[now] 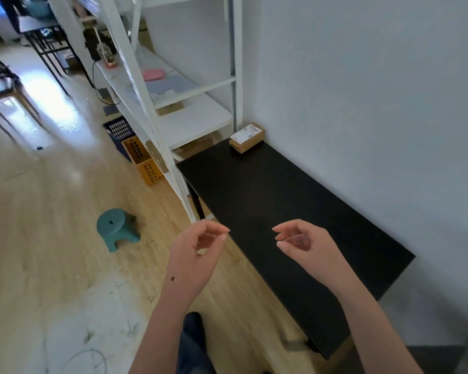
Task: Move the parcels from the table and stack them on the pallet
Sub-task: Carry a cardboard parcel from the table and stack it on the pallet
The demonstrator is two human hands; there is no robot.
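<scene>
Both forearms reach forward from the bottom edge, bare to the elbow, with the palms turned toward each other. The left hand (197, 249) is over the pale wooden plank floor (52, 238), just beside the near long edge of the flat black rectangular table (268, 198). Its fingers are loosely curled inward and the thumb tip comes close to the forefinger tip; they may be touching, but the view does not settle this. Nothing is between them. The right hand (305, 244) is above the black tabletop, and its fingers are also loosely bent, a little apart from each other, with the thumb near them and holding nothing. The two sets of fingertips point at each other across a gap. The small brown cardboard parcel with a white printed label (246, 137) lies flat on the table's far corner against the plain white wall (362, 103), well beyond both sets of fingertips. Beyond the left fingertips stands a white metal shelf rack (195, 122), touching the table's far end. To the left of the left fingers is a low round teal plastic stool (116, 228). Farther off lie an orange plastic crate (143, 163) and a dark blue plastic crate (118, 130).
</scene>
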